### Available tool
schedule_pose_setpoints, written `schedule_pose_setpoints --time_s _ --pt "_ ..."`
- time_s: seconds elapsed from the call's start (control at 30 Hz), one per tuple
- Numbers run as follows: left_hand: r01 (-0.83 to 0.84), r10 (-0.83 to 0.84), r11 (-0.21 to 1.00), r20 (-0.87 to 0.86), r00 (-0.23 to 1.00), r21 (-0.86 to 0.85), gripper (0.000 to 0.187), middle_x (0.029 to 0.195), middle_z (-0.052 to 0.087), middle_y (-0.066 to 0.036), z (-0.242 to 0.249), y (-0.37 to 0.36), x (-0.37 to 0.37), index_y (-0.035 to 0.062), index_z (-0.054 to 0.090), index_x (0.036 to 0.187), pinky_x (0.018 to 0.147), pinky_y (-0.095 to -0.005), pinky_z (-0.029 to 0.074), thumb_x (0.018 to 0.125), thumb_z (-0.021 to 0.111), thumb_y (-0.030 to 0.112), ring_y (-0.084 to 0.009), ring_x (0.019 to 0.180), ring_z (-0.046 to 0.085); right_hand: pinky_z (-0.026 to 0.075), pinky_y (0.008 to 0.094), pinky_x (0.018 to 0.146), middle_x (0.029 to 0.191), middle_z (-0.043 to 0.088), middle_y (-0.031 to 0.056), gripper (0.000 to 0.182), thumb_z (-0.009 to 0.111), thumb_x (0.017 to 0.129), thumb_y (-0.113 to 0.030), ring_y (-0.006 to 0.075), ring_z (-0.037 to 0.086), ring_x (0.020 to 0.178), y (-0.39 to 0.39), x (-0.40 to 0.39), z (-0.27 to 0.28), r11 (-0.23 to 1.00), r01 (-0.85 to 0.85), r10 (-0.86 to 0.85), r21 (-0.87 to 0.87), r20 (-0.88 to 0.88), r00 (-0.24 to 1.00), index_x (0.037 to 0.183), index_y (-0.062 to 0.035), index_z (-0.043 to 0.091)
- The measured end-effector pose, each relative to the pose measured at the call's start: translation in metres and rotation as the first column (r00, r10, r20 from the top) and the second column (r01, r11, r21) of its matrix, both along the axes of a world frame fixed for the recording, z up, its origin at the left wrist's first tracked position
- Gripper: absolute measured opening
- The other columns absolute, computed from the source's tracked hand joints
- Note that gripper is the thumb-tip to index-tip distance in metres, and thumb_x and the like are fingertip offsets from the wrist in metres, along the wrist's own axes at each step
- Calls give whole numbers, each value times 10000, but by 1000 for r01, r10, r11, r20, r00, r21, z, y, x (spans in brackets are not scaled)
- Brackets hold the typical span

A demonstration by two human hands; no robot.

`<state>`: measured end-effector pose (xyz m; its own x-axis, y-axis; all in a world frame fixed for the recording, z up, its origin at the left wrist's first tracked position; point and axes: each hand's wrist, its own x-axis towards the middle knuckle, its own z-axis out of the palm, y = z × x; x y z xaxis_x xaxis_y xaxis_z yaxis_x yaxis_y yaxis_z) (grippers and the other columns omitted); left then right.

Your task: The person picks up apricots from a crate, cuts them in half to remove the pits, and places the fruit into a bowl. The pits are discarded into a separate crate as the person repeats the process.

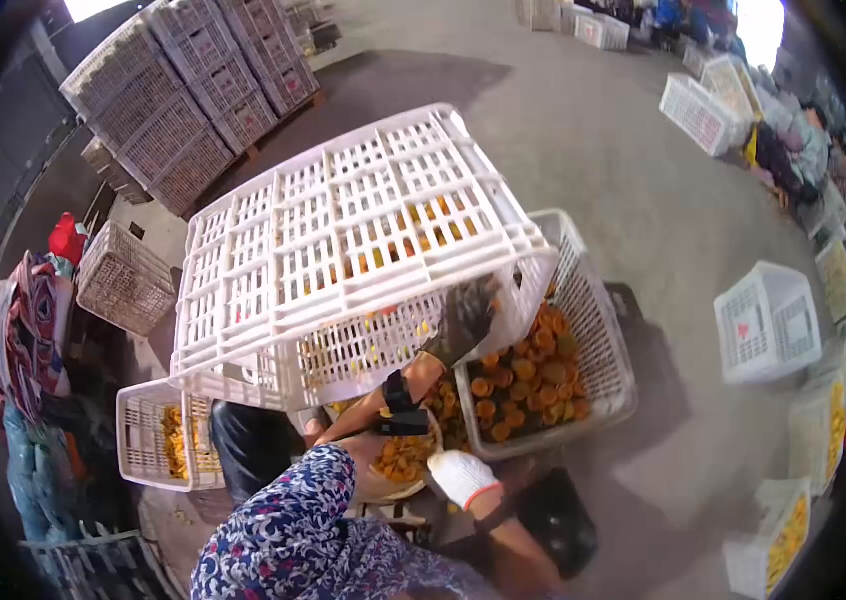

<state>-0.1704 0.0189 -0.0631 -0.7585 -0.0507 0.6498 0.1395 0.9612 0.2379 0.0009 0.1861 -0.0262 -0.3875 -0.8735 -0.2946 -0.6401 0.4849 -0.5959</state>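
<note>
A large white slatted plastic crate (pixel 343 215) is tipped up in front of me, its bottom facing up and its open side towards me. My left hand (pixel 468 315), in a dark glove, reaches inside and grips the crate near its right end. My right hand (pixel 463 478), in a white knitted glove, is closed beside a round tub (pixel 383 490) containing orange cut pieces; its fingertips are hidden. Below and right of the tipped crate, another white crate (pixel 593 375) holds many orange pieces (pixel 533 375) that look like halved fruit.
A smaller crate (pixel 133 430) with yellow-orange pieces stands by my left leg. Stacked crates (pixel 168 110) rise at the back left. More crates (pixel 768 320) line the right side, near piled cloth and bags (pixel 793 150). Something black (pixel 558 520) lies by my right forearm.
</note>
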Motion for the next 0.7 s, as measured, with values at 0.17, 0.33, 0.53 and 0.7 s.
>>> schedule_pose_setpoints --time_s 0.17,0.33,0.53,0.7 --pt "22 31 945 155 987 -327 378 1093 578 -138 -20 -19 -8 131 549 1172 842 -443 455 797 570 167 -303 945 571 504 446 709 909 634 183 218 460 876 -178 353 620 844 -3 1 -18 1000 5 -5 9 8 1000 981 -56 606" --pt "248 -239 925 65 969 -287 336 991 595 -132 -7 -35 -9 136 574 1136 811 -444 457 802 544 159 -293 865 574 489 457 744 925 621 222 286 481 853 -244 376 603 868 -17 2 -39 996 62 -60 -56 38 997 1000 -27 596" --pt "301 -184 920 401 897 -250 273 946 603 -163 5 -42 22 115 591 1105 818 -425 468 844 512 133 -275 872 589 483 474 705 808 626 226 239 502 784 -214 397 604 773 -20 -5 -37 995 37 -40 -91 -43 998 825 -17 631" --pt "257 -207 961 349 914 -106 277 978 597 -161 -16 -64 36 104 579 1121 815 -419 474 855 509 138 -279 888 588 504 446 744 915 644 220 309 494 796 -250 359 625 852 -22 -11 -24 977 180 -188 110 61 980 940 -31 658"
